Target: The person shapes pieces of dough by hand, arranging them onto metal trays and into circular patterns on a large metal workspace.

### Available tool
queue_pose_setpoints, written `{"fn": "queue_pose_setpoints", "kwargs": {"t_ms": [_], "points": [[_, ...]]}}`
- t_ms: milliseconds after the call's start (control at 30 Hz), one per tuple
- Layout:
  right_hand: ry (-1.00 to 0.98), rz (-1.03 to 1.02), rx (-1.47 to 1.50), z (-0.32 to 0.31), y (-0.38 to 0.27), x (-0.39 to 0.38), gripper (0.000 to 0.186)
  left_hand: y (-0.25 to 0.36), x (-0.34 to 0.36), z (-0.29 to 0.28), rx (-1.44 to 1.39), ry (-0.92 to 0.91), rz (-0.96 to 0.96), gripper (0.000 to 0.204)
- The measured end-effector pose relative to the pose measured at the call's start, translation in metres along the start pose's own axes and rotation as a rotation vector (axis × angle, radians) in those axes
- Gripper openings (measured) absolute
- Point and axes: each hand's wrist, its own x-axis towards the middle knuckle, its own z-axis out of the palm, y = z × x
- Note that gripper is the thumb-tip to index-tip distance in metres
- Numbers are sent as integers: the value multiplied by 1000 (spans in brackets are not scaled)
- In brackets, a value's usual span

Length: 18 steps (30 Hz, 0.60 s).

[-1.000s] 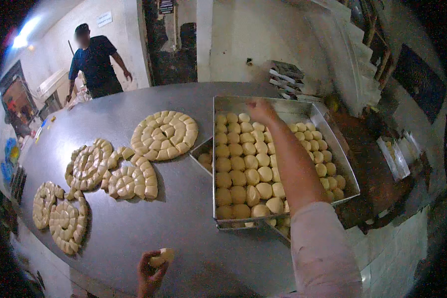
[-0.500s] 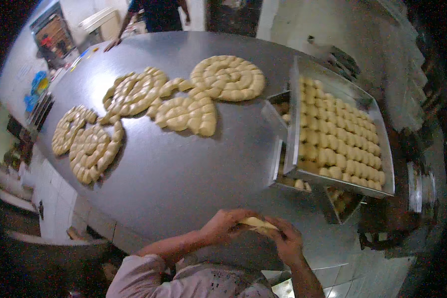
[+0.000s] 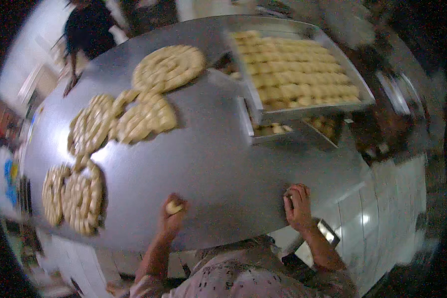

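My left hand (image 3: pixel 172 218) is closed around a small pale piece of dough (image 3: pixel 174 207), just above the near part of the metal table (image 3: pixel 218 184). Well apart from it, at the table's near right, my right hand (image 3: pixel 298 206) has its fingers curled in; whatever they hold is too small and blurred to name. On the left and far left of the table lie several coils of notched dough (image 3: pixel 146 118), among them a round spiral (image 3: pixel 169 68) at the back.
A deep metal tray (image 3: pixel 308 111) with rows of dough balls (image 3: pixel 295 69) stands at the far right, on top of other trays (image 3: pixel 273 135) holding dough. Across the table at the far left, a person in dark clothes (image 3: pixel 92 30) rests a hand on the edge. Tiled floor (image 3: pixel 362 213) shows at right.
My hands were together on a pale strip of dough; now they are wide apart, a dough piece in the left. The view has swung, shifting table and trays leftward and up.
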Motion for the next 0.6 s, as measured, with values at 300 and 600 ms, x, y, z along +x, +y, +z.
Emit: {"fn": "queue_pose_setpoints", "kwargs": {"t_ms": [300, 600], "points": [[374, 222, -32, 9, 34, 43, 25, 40, -12, 33, 157, -226, -83, 51], [337, 259, -111, -7, 78, 46, 18, 24, 15, 71, 144, -220, 60, 15]]}}
